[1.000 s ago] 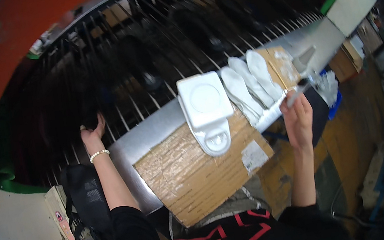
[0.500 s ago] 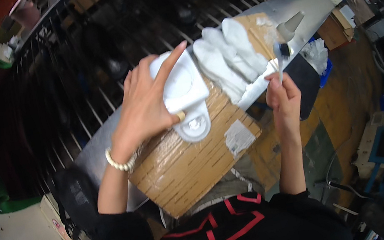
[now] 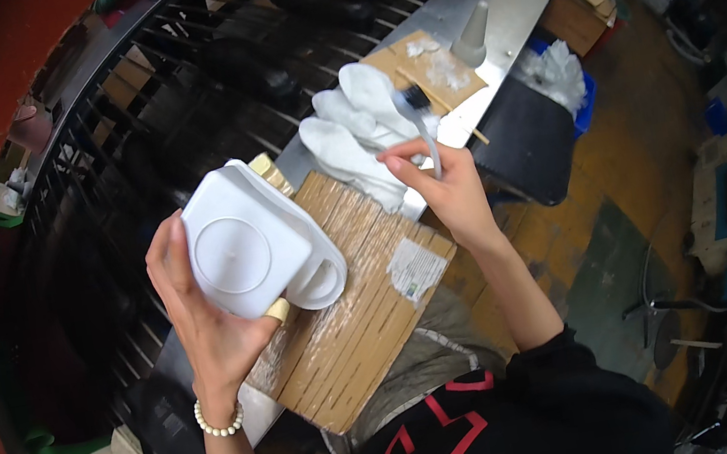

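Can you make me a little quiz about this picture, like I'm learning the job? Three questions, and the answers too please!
1. Which hand holds the white, squarish plastic container: A) left, B) right, C) both?
2. True or false: in the picture, the white, foot-shaped pieces are to the right of the container.
3. Fill in: the right hand holds a thin, clear-handled tool with a ____ upper end.

Key:
1. A, the left hand
2. True
3. dark

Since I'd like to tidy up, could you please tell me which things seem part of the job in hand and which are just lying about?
In use, apparently:
- white container, in left hand
- black-tipped tool, in right hand

Probably lying about:
- black bag
- grey cone
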`<state>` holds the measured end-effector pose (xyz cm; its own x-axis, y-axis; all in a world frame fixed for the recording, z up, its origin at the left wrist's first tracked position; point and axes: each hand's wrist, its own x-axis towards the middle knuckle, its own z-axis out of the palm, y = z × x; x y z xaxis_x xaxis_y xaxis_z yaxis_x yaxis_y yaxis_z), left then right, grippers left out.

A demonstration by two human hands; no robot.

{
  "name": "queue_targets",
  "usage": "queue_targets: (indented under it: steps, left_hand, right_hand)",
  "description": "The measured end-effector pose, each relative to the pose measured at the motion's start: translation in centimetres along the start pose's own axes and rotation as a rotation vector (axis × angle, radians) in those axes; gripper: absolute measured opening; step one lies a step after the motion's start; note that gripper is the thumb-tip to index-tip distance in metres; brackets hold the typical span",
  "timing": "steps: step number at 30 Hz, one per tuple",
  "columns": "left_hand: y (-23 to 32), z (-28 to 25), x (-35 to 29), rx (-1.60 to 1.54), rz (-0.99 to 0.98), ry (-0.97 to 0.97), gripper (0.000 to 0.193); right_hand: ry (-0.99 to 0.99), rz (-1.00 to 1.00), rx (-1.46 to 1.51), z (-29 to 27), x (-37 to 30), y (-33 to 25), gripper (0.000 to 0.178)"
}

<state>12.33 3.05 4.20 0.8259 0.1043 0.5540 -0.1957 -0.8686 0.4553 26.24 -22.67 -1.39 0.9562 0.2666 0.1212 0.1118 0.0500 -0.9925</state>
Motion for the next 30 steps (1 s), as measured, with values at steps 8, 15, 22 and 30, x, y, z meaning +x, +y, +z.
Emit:
queue_targets:
  steps: [8, 15, 22, 30]
  left_hand:
    - [-0.7, -0.4, -1.3, 0.115, 0.027, -0.049, 0.132]
    - [-0.5, -1.1, -0.9, 0.058, 0.049, 0.006, 0.138]
    - [0.1, -0.7, 0.0, 0.129, 0.170, -0.026, 0.139]
    - [1.1, 2.4, 1.1, -0.053, -0.017, -0.134, 0.141]
  right_hand:
    - [-0.207, -0.109, -0.155, 9.0, 7.7, 4.9, 0.048]
    - [-0.404, 0.035, -0.296, 12.8, 11.7, 8.7, 0.068]
    - [-0.503, -0.036, -0.191, 8.9, 9.2, 7.2, 0.080]
    - [-0.421, 0.059, 0.023, 8.6, 8.8, 10.3, 0.081]
